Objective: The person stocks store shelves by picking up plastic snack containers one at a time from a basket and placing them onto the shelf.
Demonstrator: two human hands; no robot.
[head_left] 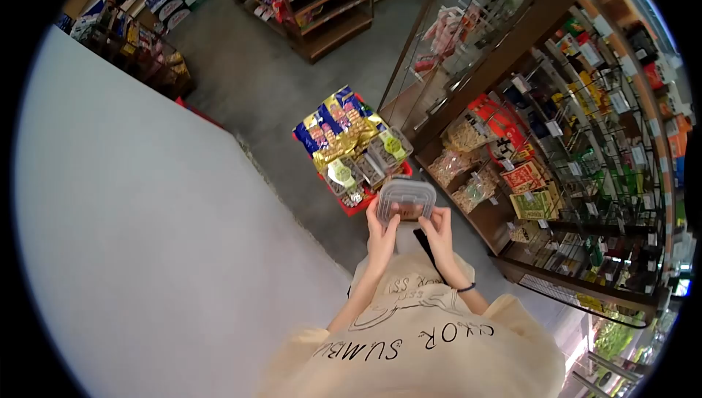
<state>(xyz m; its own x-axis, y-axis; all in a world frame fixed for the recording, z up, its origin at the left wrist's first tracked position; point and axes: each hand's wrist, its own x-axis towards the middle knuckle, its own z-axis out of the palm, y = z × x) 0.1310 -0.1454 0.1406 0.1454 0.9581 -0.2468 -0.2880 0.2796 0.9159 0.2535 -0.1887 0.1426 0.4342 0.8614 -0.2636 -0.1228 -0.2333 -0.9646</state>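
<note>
A clear plastic food container (pixel 406 194) with a lid is held up in front of my body, tilted toward me; something brown shows low inside it. My left hand (pixel 382 228) grips its left side, thumb on the near face. On the right side, my right hand (pixel 437 228) holds it the same way. Just beyond the container a red basket (pixel 351 210) stands on the floor. Blue and gold snack packs (pixel 338 129) lie in its far part, and several clear tubs with green labels (pixel 391 145) fill the near part.
A shelf rack with hanging packets (pixel 585 127) rises close on my right, with bagged goods (pixel 475 134) on its lowest level. A pale wall (pixel 161 237) runs along my left. Ahead stands a wooden snack shelf (pixel 329 21) on the grey floor (pixel 248 76).
</note>
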